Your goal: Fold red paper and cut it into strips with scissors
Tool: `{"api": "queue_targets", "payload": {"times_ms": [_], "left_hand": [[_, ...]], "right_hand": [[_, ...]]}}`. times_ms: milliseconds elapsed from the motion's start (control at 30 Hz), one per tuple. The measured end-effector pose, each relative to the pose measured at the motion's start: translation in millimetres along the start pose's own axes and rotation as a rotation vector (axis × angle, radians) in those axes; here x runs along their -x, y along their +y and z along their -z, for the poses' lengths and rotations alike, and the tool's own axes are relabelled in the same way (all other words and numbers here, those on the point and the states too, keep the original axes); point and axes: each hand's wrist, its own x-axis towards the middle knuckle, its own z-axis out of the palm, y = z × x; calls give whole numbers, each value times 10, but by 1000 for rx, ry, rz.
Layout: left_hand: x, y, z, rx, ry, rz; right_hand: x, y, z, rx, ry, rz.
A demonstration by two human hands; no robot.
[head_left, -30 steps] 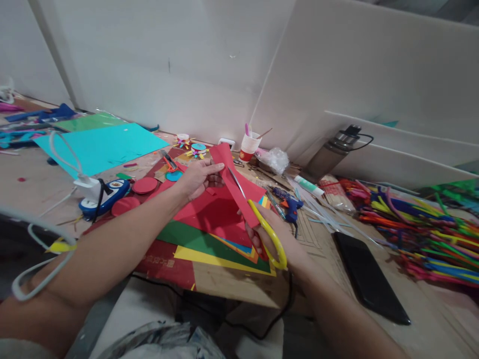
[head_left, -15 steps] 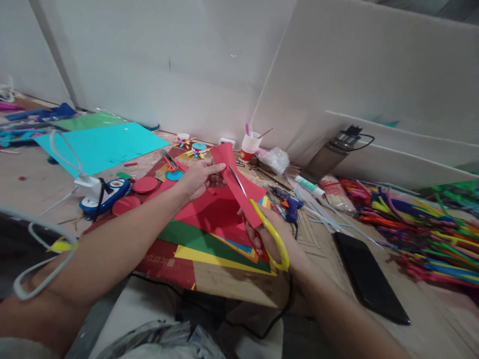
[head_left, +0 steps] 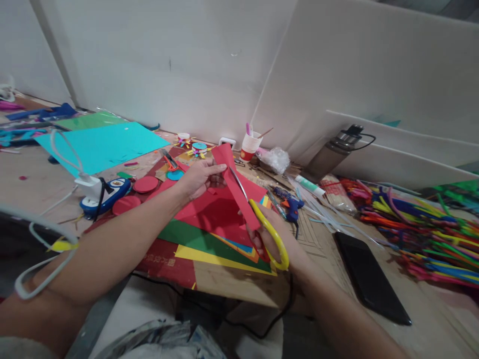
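A strip of red paper (head_left: 236,185) is pinched between the thumb and fingers of my left hand (head_left: 204,178). My right hand (head_left: 267,229) is closed around the yellow handles of a pair of scissors (head_left: 276,237), whose blade lies along the strip and points up toward my left thumb. Part of the right fingers is hidden behind the paper and the handles. Below both hands lies a stack of coloured sheets, with red paper (head_left: 209,219) on top and green (head_left: 187,239) and yellow sheets (head_left: 209,257) sticking out.
Red paper discs (head_left: 145,184) and a blue power strip (head_left: 105,197) lie on the left. To the right are a glue gun (head_left: 292,207), a black phone (head_left: 370,276), a bottle (head_left: 331,152) and pipe cleaners (head_left: 419,224). Paper cups (head_left: 250,145) stand behind.
Both hands stay almost in place. The free end of the red strip beside the scissors has shifted slightly, and the scissors sit nearly as before.
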Motion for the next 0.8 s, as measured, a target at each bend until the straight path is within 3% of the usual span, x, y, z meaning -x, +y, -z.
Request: {"api": "queue_targets", "payload": {"times_ms": [167, 433, 633, 800], "left_hand": [[7, -24, -15, -18, -27, 16], [1, -32, -10, -12, -20, 6], [6, -30, -18, -11, -25, 12], [7, -19, -3, -20, -19, 21]], "right_hand": [[0, -18, 1, 58, 18, 65], [5, -19, -59, -20, 50, -5], [30, -98, -20, 12, 10, 38], [3, -6, -29, -6, 19, 13]]}}
